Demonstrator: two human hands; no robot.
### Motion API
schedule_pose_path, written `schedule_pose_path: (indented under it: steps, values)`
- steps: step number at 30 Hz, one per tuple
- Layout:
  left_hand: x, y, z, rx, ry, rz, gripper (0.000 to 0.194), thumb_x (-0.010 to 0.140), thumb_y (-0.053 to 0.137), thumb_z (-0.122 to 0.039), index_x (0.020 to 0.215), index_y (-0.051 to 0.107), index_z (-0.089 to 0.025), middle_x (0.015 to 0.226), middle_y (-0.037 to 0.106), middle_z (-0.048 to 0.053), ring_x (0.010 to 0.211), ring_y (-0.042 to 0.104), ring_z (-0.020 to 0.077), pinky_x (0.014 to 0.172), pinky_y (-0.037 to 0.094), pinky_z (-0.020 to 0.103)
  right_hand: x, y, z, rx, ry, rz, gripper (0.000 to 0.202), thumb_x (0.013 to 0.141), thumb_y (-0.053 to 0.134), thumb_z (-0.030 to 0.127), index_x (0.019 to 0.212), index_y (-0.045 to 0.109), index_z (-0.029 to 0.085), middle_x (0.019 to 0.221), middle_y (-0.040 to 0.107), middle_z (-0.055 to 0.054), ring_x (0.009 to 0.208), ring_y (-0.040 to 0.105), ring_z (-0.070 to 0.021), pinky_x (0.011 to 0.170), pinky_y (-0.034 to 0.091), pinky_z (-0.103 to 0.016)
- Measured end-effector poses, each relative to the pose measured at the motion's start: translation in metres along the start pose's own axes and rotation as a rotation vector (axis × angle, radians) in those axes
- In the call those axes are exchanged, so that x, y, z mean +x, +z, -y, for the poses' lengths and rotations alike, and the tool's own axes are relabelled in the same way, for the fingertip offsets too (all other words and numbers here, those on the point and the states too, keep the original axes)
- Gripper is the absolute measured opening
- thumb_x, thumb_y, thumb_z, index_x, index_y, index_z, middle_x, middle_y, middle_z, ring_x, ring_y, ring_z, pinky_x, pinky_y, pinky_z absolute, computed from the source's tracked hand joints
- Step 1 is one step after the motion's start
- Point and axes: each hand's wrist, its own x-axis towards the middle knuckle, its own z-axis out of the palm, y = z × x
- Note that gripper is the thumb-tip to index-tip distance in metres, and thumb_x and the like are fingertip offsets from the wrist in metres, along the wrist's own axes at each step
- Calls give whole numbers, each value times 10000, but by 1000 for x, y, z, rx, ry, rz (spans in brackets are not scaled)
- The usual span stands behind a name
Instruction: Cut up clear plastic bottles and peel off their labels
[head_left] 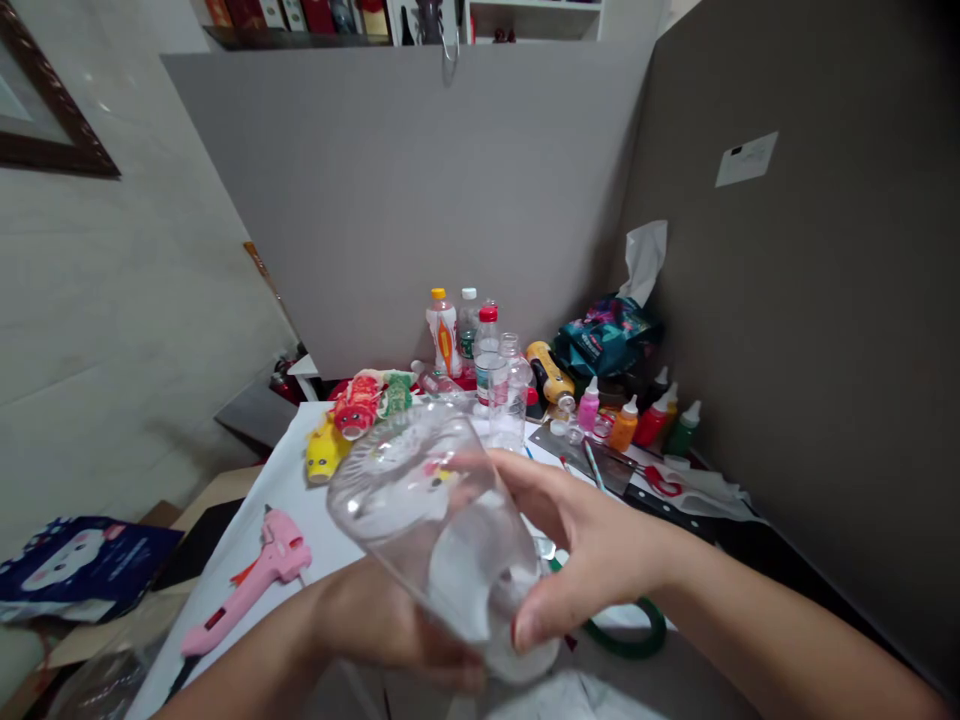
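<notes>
A clear plastic container [405, 510] is tilted in front of me, its wide end with fine radial ridges facing up and left. Whether it is a cup or a cut bottle, I cannot tell. Small pink and yellow marks show on or through its wall. My right hand [577, 530] grips its right side, thumb on the near end and fingers reaching behind. From below, my left hand [397, 620] wraps around it, partly hidden by the plastic. A green tape roll [649, 640] lies under my right wrist.
A pink glue gun [262, 575] lies left. Yellow [324, 450] and red [358, 405] animal-faced crafts sit behind it. Plastic bottles [487, 350] stand at the back. Paint bottles [624, 427], red-handled scissors [661, 482] and a tissue pack [607, 335] are right, beside grey panels [810, 330].
</notes>
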Motion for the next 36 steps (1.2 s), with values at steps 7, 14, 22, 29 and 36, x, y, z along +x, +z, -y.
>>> schedule_pose_path:
  steps: [7, 14, 22, 29, 36]
  values:
    - [8, 15, 8, 41, -203, -378, 595, 639, 830, -291, 1183, 610, -194, 1078, 724, 67, 1007, 670, 283, 881, 541, 373, 10, 17, -26, -309, -56, -668, 954, 468, 967, 329, 1261, 441, 264, 1244, 529, -88, 1169, 512, -292, 995, 444, -456]
    - [10, 17, -7, 69, -267, -417, 308, 602, 765, -229, 872, 627, -176, 770, 670, -11, 727, 628, 205, 629, 494, 272, 3, 25, -17, -301, -139, -582, 554, 643, 906, 371, 1068, 563, 277, 1059, 605, -16, 1009, 589, -227, 872, 458, -365]
    - [0, 13, -20, -5, -209, -310, 296, 734, 755, -323, 975, 646, -188, 900, 677, 1, 843, 615, 190, 715, 483, 268, 1, 28, -9, -493, -325, -574, 92, 896, 671, 226, 906, 580, 215, 972, 656, -44, 955, 595, -204, 882, 437, -381]
    - [-1, 12, -10, 17, -231, -281, 322, 721, 774, -379, 935, 650, -171, 810, 651, -14, 763, 601, 168, 689, 486, 273, 2, 23, -9, -194, -128, -617, 161, 960, 556, 229, 799, 540, 223, 958, 687, -33, 849, 615, -162, 742, 472, -288]
    - [-2, 9, 7, -230, -79, -479, 840, 681, 843, -404, 1420, 476, -245, 1454, 549, 134, 1346, 501, 338, 1121, 388, 485, 5, 5, -26, -904, -479, -690, 157, 929, 491, 76, 878, 514, 223, 935, 713, -78, 857, 663, -193, 856, 500, -395]
